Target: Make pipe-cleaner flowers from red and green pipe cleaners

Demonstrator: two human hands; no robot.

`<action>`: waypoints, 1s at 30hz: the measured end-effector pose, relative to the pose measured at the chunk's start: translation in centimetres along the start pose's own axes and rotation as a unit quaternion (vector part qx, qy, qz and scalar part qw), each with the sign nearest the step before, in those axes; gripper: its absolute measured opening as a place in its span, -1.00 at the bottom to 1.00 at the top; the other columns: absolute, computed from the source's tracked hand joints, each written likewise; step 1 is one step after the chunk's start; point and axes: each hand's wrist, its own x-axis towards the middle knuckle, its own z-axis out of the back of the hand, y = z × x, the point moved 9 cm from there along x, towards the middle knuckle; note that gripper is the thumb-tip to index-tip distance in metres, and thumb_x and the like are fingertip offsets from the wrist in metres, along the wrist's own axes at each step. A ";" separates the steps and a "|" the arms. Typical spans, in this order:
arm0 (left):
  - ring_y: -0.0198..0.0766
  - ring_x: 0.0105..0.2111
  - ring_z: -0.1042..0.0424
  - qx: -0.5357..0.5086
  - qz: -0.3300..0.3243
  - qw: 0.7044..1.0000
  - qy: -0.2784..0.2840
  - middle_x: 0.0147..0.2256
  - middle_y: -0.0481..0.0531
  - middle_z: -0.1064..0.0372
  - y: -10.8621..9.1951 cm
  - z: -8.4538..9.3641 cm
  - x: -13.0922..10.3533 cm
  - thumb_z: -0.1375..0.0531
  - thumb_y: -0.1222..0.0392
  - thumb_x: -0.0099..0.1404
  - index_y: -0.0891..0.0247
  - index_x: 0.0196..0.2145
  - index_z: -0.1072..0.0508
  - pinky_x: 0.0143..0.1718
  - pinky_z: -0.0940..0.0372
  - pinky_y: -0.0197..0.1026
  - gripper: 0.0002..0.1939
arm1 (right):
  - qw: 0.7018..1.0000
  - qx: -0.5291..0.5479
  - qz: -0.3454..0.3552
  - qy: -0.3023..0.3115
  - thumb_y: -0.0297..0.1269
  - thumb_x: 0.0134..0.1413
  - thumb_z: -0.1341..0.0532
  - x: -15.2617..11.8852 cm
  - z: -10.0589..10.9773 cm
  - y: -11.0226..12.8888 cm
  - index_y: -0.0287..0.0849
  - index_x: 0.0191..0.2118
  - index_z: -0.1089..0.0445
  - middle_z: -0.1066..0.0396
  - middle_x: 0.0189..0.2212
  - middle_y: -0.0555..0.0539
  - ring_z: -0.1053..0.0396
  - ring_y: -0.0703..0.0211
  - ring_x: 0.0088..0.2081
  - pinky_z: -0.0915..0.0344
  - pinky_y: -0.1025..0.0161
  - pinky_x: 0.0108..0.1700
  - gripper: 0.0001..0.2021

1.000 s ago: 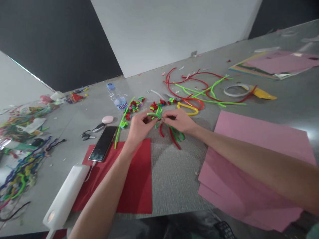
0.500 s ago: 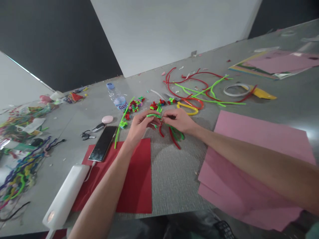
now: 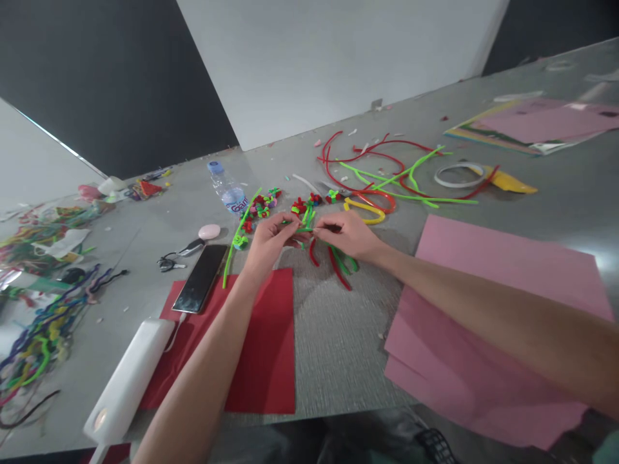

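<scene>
A short green pipe cleaner (image 3: pixel 304 230) runs between my two hands at mid-table. My left hand (image 3: pixel 273 240) pinches one end of it between thumb and fingers. The fingertips of my right hand (image 3: pixel 347 233) close on its other end. Just below my right hand lie short red pipe cleaner pieces (image 3: pixel 339 270) and green pieces (image 3: pixel 349 261), partly hidden by the hand. Small red and green twisted pipe cleaner shapes (image 3: pixel 298 206) sit right behind my fingers. Left of my left hand, a long light-green pipe cleaner (image 3: pixel 231 252) lies by more twisted shapes (image 3: pixel 262 206).
Orange-and-yellow-handled scissors (image 3: pixel 372 219), long red and green pipe cleaners (image 3: pixel 411 180) and a tape roll (image 3: pixel 459 175) lie beyond. Pink sheets (image 3: pixel 483 309) are at right. A phone (image 3: pixel 200 280), red paper (image 3: pixel 265 361), white power bank (image 3: pixel 130 377) and bottle (image 3: pixel 227 187) stand left.
The green pipe cleaner has shifted from lying across the top of my left fingers to stretching between both hands' fingertips. The left thumb and fingers have drawn closer together.
</scene>
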 end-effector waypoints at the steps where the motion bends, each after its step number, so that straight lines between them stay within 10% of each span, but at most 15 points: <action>1: -0.20 -0.34 -0.66 0.004 0.002 1.000 -0.001 -0.36 0.05 -0.64 0.1 0.1 0.1 -0.48 -0.05 0.26 0.23 -0.25 -0.59 -0.32 -0.50 -0.24 -0.69 | 1.000 -0.006 0.002 0.001 -0.16 0.33 -0.21 0.0 0.0 0.0 -0.13 -0.43 -0.33 -0.27 -0.53 0.08 -0.17 0.26 -0.43 -0.03 0.22 -0.31 -0.71; 30: -0.25 -0.24 -0.60 0.062 -0.111 0.991 -0.029 -0.24 0.02 -0.65 -0.9 -0.4 -0.1 -0.46 0.18 0.24 0.19 -0.23 -0.63 -0.16 -0.48 -0.19 -0.84 | 0.996 0.064 -0.047 0.051 -0.09 0.32 -0.20 0.3 -1.2 -2.0 -0.13 -0.38 -0.41 -0.25 -0.52 0.08 -0.17 0.24 -0.43 -0.06 0.24 -0.33 -0.71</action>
